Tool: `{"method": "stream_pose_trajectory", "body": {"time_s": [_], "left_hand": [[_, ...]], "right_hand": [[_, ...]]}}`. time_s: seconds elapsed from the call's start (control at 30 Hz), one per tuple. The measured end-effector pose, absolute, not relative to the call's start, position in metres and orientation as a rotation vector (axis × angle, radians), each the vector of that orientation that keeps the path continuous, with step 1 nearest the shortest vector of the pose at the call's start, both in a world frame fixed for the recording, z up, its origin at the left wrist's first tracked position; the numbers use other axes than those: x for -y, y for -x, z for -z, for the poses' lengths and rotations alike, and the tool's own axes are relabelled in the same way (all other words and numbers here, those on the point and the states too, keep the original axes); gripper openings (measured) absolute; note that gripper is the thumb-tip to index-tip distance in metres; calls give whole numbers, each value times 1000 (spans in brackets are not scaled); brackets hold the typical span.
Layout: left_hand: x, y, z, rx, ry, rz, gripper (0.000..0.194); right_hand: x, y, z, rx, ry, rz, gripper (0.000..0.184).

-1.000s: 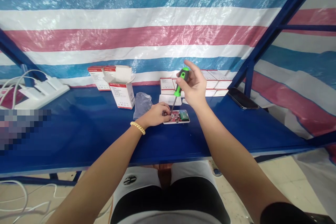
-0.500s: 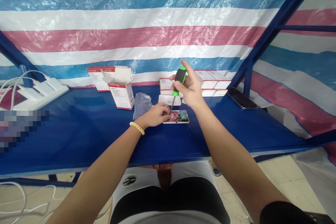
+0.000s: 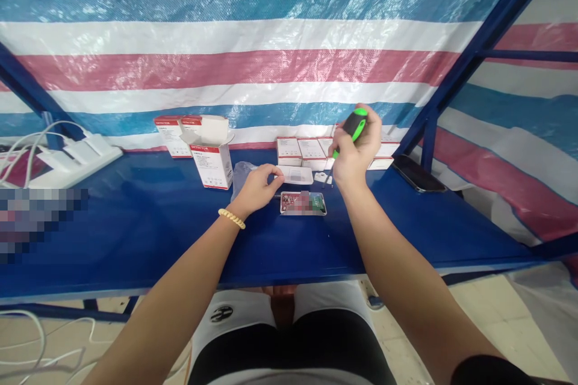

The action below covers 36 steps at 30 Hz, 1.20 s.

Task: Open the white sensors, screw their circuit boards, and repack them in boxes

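My right hand [image 3: 358, 159] is wrapped round the black and green handle of a screwdriver [image 3: 353, 126]. Its thin shaft slants down beside a small white part [image 3: 321, 178] on the table. My left hand [image 3: 256, 191], with a yellow coiled band at the wrist, has thumb and forefinger pinched together; whatever lies between them is too small to make out. Those fingertips are at the left end of a shallow white cover [image 3: 296, 175]. Just in front lies an open white device case [image 3: 289, 203] with a red circuit board and a green part, partly blurred.
An open detector box [image 3: 212, 165] stands at the left before other boxes, with a clear plastic bag [image 3: 241, 175] beside it. More white boxes [image 3: 311, 153] line the back. A phone [image 3: 418, 173] lies right; a power strip [image 3: 74, 168] sits left on the blue table [image 3: 388, 234].
The screwdriver has lifted off the circuit board and moved right with my right hand, its grip now wrapped round the handle. My left hand has left the board, moving slightly back and left.
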<state>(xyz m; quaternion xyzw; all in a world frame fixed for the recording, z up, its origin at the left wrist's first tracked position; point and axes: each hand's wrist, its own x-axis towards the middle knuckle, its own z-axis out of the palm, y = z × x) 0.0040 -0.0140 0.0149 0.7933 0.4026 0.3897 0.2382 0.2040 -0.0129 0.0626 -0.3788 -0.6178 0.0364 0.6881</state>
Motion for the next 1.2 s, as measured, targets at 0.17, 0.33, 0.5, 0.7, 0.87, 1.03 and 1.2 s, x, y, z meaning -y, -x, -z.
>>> {"method": "stream_pose_trajectory", "body": {"time_s": [0.17, 0.33, 0.5, 0.7, 0.87, 1.03, 1.2], "left_hand": [[8, -5, -14, -963, -1728, -1224, 22], [8, -7, -16, -688, -1329, -1205, 32], [11, -6, -20, -578, -1235, -1147, 32], [11, -5, -19, -583, -1241, -1148, 35], [8, -4, -14, -642, -1363, -1171, 37], [6, -2, -13, -866, -1458, -1188, 41], [9, -1, -17, -999, -1615, -1161, 30]], "right_hand": [[32, -193, -63, 1783, 962, 52, 4], [33, -177, -54, 2209, 911, -23, 16], [28, -174, -46, 2181, 877, -48, 18], [29, -174, -46, 2163, 966, -68, 7], [33, -172, -50, 2151, 1008, -79, 7], [27, -204, -61, 2037, 1170, -89, 16], [17, -269, -57, 2198, 1561, -212, 24]]}}
